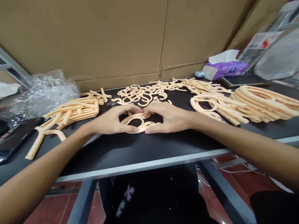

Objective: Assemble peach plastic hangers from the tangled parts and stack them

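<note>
My left hand (112, 119) and my right hand (169, 117) meet at the middle of the black table top (130, 152). Between them, both sets of thumbs and fingers pinch a flat peach foam cutout (140, 123) with curved, looped outlines. Its exact shape is partly hidden by my fingers. Left of my left hand lies a stack of long peach foam strips (72, 110). A tangle of small curved foam pieces (140, 95) spreads behind my hands. To the right of my right hand sit overlapping large foam rings (263, 102).
Cardboard sheets (81, 37) stand along the table's back. Crumpled bubble wrap (44, 93) lies at back left, and a dark tablet (18, 137) at left. A tissue pack (225, 67) and a phone (244, 80) sit at back right. Below the table's metal front edge is a red tiled floor.
</note>
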